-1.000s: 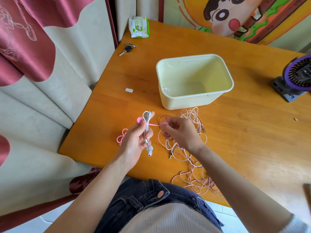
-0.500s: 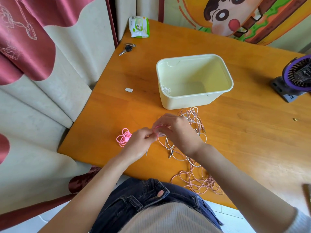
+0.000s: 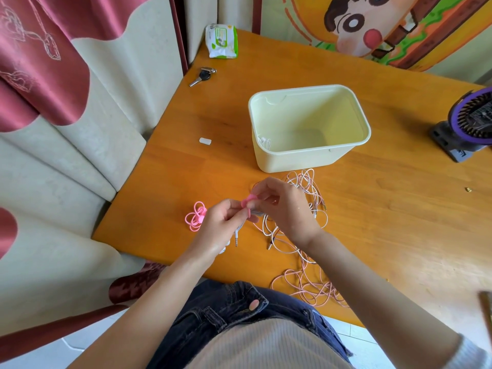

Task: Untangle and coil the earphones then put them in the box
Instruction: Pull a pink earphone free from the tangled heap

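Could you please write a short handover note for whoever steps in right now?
Left hand grips a white coil; right hand pinches a pink tie at it.
A white cable lies in the box. The tangle lies on the table in front of the box, with spare ties left of the hands.
Done: one set coiled, apparently one boxed.
Left: fasten the tie, box the coil, untangle the rest.

Nothing legible right now: print is seen on the green-and-white packet (image 3: 221,41) at the table's (image 3: 399,222) far left corner, but it is too blurred to be read.
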Tool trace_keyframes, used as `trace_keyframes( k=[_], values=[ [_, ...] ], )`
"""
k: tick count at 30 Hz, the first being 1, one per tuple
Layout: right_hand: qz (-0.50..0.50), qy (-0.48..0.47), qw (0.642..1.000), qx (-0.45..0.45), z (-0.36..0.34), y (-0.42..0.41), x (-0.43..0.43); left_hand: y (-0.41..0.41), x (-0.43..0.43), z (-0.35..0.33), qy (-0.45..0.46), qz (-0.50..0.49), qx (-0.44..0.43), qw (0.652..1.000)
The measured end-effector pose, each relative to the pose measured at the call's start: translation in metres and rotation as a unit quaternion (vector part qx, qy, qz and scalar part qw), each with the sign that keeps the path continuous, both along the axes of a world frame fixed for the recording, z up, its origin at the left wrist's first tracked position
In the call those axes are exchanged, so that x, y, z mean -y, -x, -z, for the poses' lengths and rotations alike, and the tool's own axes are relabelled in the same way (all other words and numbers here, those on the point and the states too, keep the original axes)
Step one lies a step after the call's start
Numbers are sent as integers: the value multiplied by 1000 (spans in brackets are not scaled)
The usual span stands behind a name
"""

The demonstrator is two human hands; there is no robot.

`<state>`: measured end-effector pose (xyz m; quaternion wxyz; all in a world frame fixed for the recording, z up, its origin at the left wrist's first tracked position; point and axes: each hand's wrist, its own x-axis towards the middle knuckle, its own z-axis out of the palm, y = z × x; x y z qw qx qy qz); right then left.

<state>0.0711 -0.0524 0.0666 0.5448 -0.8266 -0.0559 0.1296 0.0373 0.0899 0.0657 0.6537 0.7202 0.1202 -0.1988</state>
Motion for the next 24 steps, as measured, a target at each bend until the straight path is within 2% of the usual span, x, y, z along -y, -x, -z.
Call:
trace_keyframes(
  k=[8,21,24],
  values=[
    [-27,48,997,56,9,1,1,-3,1,-14,50,4,-17,999],
    [-47,-15,999,22,-1,-3,-5,-15,-8,-4,-25,-22,-39,999],
    [-30,2,999,20,0,-7,-6,-22,-9,-6,-18,-20,-36,999]
  ],
)
